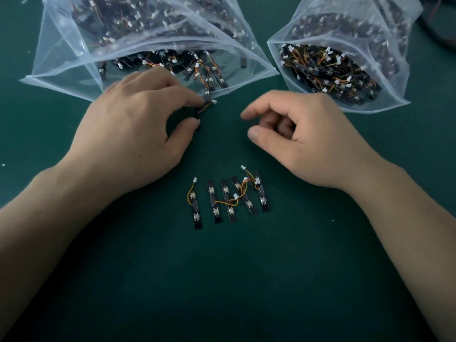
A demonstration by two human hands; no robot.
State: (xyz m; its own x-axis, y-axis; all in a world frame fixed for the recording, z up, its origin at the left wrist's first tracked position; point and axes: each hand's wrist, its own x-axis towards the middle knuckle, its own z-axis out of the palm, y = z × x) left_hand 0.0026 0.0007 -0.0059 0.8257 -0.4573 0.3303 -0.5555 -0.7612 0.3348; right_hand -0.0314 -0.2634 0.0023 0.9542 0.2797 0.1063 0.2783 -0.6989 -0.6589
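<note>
My left hand (138, 124) pinches a small black circuit strip (200, 112) with orange wires and a white connector, just outside the mouth of the left plastic bag (61, 70). My right hand (301, 137) hovers over the green mat with its fingers loosely curled, and it holds nothing. Several matching black strips (230, 199) with two buttons and wired connectors lie side by side on the mat below the hands. The strip furthest left (196, 208) lies a little apart from the others.
The left bag is full of the same strips, some spilling at its opening (207, 75). A second clear bag (345, 70) of strips stands at the upper right. Dark cables (441, 23) lie in the far right corner. The green mat (222, 280) covers the table.
</note>
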